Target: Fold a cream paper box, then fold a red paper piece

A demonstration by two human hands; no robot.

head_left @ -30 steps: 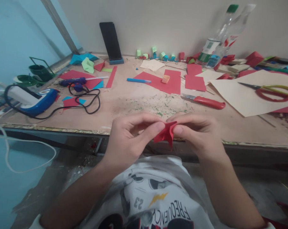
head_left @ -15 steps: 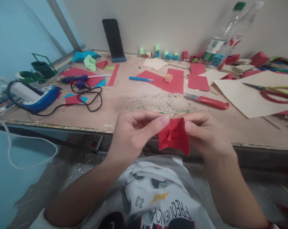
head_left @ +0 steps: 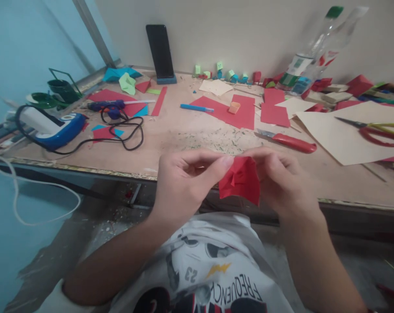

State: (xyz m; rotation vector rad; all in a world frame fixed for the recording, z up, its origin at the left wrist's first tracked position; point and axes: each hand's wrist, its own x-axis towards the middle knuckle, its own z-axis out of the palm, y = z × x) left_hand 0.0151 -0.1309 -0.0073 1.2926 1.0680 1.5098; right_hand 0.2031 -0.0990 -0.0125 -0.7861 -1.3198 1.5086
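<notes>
A small folded piece of red paper (head_left: 244, 184) with creases and a little raised flap near its middle is held up just in front of the table edge. My left hand (head_left: 188, 182) pinches its upper left corner, thumb on the front face and fingers behind. At the right side of the paper is my right hand (head_left: 283, 182), its fingers curled and reaching behind the sheet. The right thumb is bent and off the front face; the fingertips behind the paper are hidden.
Beyond my hands on the table (head_left: 170, 143) lie a red-handled knife (head_left: 294, 142), a blue pen (head_left: 197, 108) and red paper sheets (head_left: 247, 111). Scissors (head_left: 379, 130) rest on cream paper at right. A glue gun (head_left: 110, 106), corded power strip (head_left: 61, 130), phone (head_left: 160, 51) and bottles (head_left: 301, 65) stand around.
My right thumb has lifted from the paper's right edge and bent back. The left hand keeps its pinch. The view has shifted slightly, so the table things sit a little further right.
</notes>
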